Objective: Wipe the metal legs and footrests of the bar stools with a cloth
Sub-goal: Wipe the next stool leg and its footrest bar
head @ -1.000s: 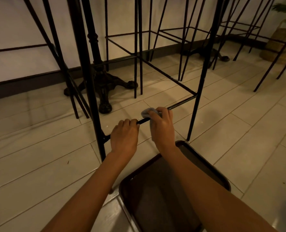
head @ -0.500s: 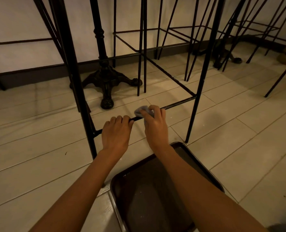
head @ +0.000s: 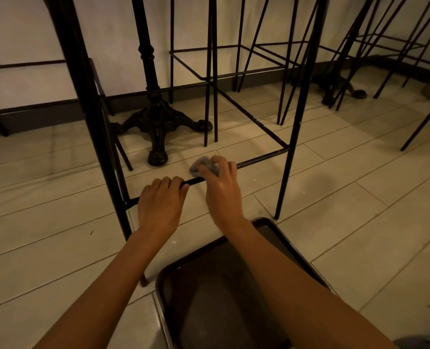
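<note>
Down on the front footrest (head: 261, 158) of the nearest stool (head: 90, 109), our right hand (head: 221, 190) is pinching the bunched cloth (head: 204, 165) around the bar. Over the last second it has been drawing the cloth slightly leftward, toward our left hand (head: 160, 205), which is staying curled over the same bar. We are judging this rail nearly wiped, with the legs (head: 283, 185) still waiting. The seats are being cut off above, and the underside of both grips is hiding from us.

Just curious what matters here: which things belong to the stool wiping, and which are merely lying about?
Part of the job: cloth in the right hand, footrest bar gripped by the left hand, stool leg.
Just lying about: tray, table base behind.
</note>
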### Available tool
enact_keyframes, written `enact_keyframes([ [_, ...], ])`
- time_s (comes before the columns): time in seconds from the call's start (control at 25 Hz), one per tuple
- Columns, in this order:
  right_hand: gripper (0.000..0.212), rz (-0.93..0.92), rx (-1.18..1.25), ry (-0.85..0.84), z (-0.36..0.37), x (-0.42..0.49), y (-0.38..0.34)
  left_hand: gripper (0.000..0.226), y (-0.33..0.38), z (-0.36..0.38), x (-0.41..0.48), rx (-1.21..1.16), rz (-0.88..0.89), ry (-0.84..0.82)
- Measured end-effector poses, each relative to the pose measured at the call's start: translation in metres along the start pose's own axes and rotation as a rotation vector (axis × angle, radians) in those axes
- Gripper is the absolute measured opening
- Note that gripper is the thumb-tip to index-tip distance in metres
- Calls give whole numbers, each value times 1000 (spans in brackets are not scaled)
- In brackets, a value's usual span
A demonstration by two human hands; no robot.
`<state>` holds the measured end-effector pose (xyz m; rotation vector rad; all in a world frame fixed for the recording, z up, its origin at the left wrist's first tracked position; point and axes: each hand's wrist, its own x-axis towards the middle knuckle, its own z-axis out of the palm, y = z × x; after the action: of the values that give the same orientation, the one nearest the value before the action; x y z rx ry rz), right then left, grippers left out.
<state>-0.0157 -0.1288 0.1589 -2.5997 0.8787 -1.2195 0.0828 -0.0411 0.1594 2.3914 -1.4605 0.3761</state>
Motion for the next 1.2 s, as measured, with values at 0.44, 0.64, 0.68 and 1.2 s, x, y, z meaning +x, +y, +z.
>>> enact_keyframes([
  [0.44,36,37,-63,11,-6,1,32,27,2,-2,-1,-29,-13,14],
  [0.64,43,155,-24,70,-9,6,36,25,1,0,-2,-18,-11,26],
  [0.68,45,138,-14,85,-8,6,32,24,1,0,-2,-15,-15,26],
  [1.2,43,76,-60,36,-3,-1,45,28,2,-3,-2,-35,-31,0],
])
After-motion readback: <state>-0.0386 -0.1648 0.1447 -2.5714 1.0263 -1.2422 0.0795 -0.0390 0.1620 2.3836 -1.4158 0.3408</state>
